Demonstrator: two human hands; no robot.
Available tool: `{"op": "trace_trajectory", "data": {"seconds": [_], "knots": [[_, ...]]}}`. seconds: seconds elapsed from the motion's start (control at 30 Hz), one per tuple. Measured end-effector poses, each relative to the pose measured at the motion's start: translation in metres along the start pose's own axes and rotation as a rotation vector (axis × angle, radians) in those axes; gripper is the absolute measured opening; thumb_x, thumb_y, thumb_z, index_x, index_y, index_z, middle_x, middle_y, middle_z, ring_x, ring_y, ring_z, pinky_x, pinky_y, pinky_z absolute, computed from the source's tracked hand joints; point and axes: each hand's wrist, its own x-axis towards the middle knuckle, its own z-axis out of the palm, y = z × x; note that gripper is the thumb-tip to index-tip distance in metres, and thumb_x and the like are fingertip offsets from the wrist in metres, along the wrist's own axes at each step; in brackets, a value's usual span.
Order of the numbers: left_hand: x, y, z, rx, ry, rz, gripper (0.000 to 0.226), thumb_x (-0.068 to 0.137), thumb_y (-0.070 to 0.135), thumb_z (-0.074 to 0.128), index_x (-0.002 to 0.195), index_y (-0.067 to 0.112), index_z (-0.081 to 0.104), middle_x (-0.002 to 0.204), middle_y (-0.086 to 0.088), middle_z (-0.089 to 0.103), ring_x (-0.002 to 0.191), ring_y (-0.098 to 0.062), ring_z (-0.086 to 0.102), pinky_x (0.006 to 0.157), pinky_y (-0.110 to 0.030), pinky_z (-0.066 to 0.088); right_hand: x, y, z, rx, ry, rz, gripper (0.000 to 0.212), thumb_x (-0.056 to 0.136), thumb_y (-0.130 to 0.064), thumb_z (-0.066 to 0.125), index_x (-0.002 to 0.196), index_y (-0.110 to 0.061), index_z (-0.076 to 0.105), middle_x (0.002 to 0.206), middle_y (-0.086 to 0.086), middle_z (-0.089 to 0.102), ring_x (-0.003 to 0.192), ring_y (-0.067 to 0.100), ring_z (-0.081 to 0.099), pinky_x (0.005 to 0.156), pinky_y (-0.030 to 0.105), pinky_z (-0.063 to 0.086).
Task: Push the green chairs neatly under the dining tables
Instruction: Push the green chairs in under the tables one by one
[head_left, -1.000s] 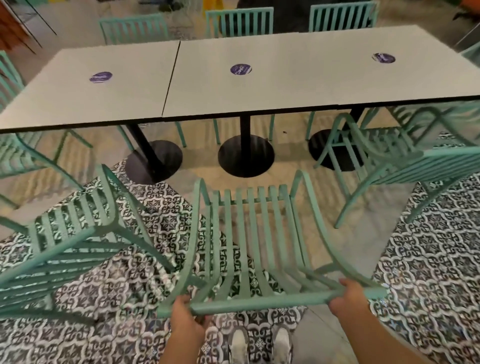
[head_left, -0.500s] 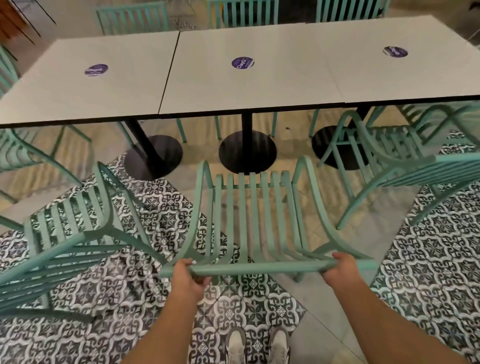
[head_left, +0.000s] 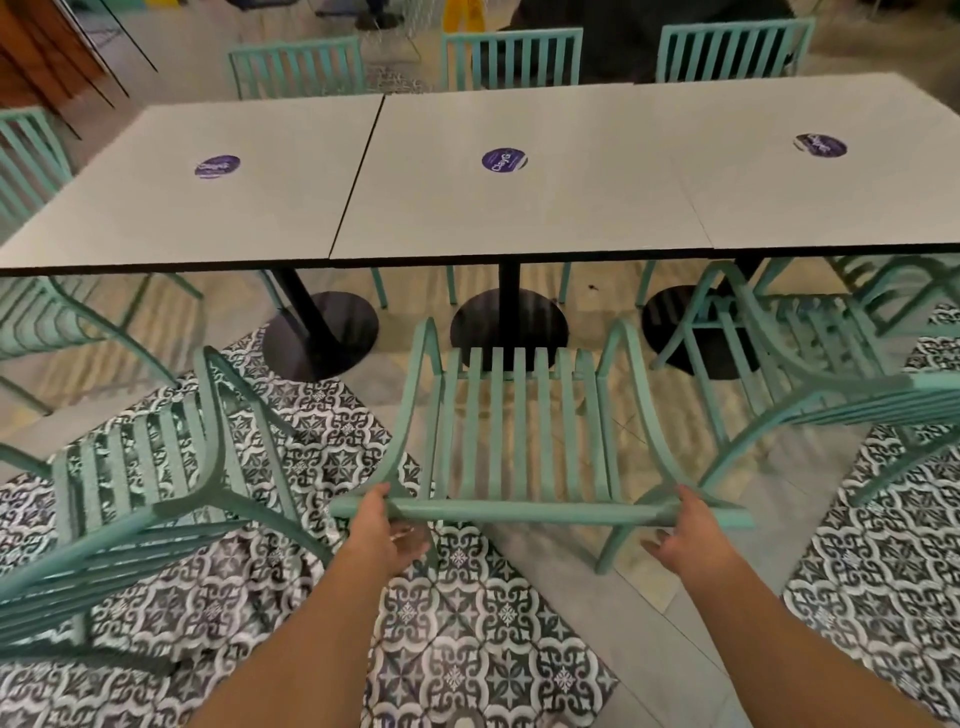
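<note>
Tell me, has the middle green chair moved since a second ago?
Yes. The middle green chair has slid forward toward the table: its seat front now reaches the round black base, where earlier it stood short of it.

even indoor light | soft shadows | wide-angle edge bending | slight blur
</note>
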Motion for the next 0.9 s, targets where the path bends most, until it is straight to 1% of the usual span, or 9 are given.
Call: {"op": "trace_trajectory", "data": {"seconds": [0.07,0.13,0.17,0.27,0.33,0.43,0.57,0.7,0.9], "knots": [[-0.014,-0.009,-0.008,0.417,0.088,0.146,0.051,0.097,0.052,0.047,0.101,0.003,0.059,0.092,-0.018,0.07,0.084,-0.033,0.069,0.076,-0.042,0.058,-0.009,-0.001,-0.009,-0.199,0.203,-0.26,0.078,0.08,-0.038,0.074,0.14,-0.006,0.035,0.14,0.017,0.046,0.124,0.033,0.049,0.104,0.046,0.041],[-0.015,-0.018,-0.021,0.977,0.268,0.524,0.053,0.097,0.054,0.043,0.083,0.008,0.063,0.063,-0.003,0.066,0.055,-0.018,0.066,0.052,-0.025,0.053,-0.021,0.001,-0.021,-0.511,0.214,-0.676,0.091,0.08,-0.037,0.074,0.148,-0.007,0.022,0.15,0.02,0.032,0.135,0.036,0.037,0.111,0.047,0.033],[-0.013,-0.021,-0.027,1.246,0.346,0.774,0.05,0.096,0.055,0.042,0.08,0.014,0.064,0.06,0.004,0.063,0.051,-0.011,0.061,0.049,-0.022,0.051,-0.025,0.004,-0.028,-0.734,0.167,-0.867,0.094,0.081,-0.041,0.072,0.151,-0.012,0.017,0.155,0.017,0.023,0.141,0.035,0.026,0.114,0.048,0.026],[-0.004,-0.021,-0.025,1.813,0.305,1.279,0.046,0.088,0.062,0.039,0.11,0.03,0.065,0.102,0.01,0.065,0.099,-0.013,0.062,0.097,-0.039,0.049,-0.017,0.012,-0.029,-1.449,-0.02,-1.2,0.082,0.083,-0.064,0.055,0.15,-0.028,0.026,0.16,0.006,0.014,0.148,0.026,0.007,0.119,0.051,0.008],[-0.002,-0.013,-0.011,2.053,0.076,1.228,0.054,0.09,0.062,0.035,0.134,0.035,0.05,0.129,0.009,0.054,0.128,-0.019,0.046,0.115,-0.054,0.025,-0.016,0.01,-0.018,-1.768,-0.158,-1.148,0.072,0.085,-0.073,0.036,0.145,-0.033,0.036,0.158,0.0,0.024,0.148,0.022,0.01,0.117,0.055,0.002],[-0.003,-0.01,0.006,2.157,-0.078,1.056,0.054,0.096,0.058,0.028,0.145,0.036,0.033,0.139,0.011,0.047,0.137,-0.019,0.037,0.118,-0.056,0.012,-0.012,0.01,-0.01,-1.981,-0.413,-1.186,0.082,0.08,-0.079,0.008,0.144,-0.036,0.035,0.148,-0.009,0.039,0.14,0.016,0.03,0.116,0.055,0.006],[-0.001,-0.008,0.012,2.171,-0.108,0.967,0.051,0.096,0.058,0.03,0.141,0.035,0.036,0.132,0.009,0.054,0.126,-0.019,0.049,0.113,-0.054,0.029,-0.001,0.004,-0.01,-2.112,-0.556,-1.292,0.107,0.062,-0.081,-0.022,0.142,-0.038,0.033,0.138,-0.013,0.051,0.131,0.013,0.041,0.116,0.054,0.008],[-0.009,0.002,0.026,2.201,-0.126,0.979,0.034,0.098,0.053,0.038,0.12,0.029,0.047,0.096,0.009,0.057,0.092,-0.015,0.06,0.088,-0.037,0.052,0.005,-0.005,-0.002,-2.108,-0.569,-1.287,0.106,0.06,-0.082,-0.022,0.132,-0.038,0.042,0.126,-0.011,0.059,0.12,0.016,0.05,0.111,0.053,0.021],[-0.001,0.019,0.044,2.205,-0.098,1.02,0.028,0.099,0.051,0.039,0.111,0.027,0.048,0.094,0.007,0.057,0.087,-0.015,0.058,0.081,-0.035,0.052,0.004,-0.02,0.021,-2.094,-0.559,-1.285,0.104,0.055,-0.082,-0.018,0.114,-0.029,0.049,0.11,-0.005,0.062,0.102,0.02,0.058,0.084,0.038,0.04]]}}
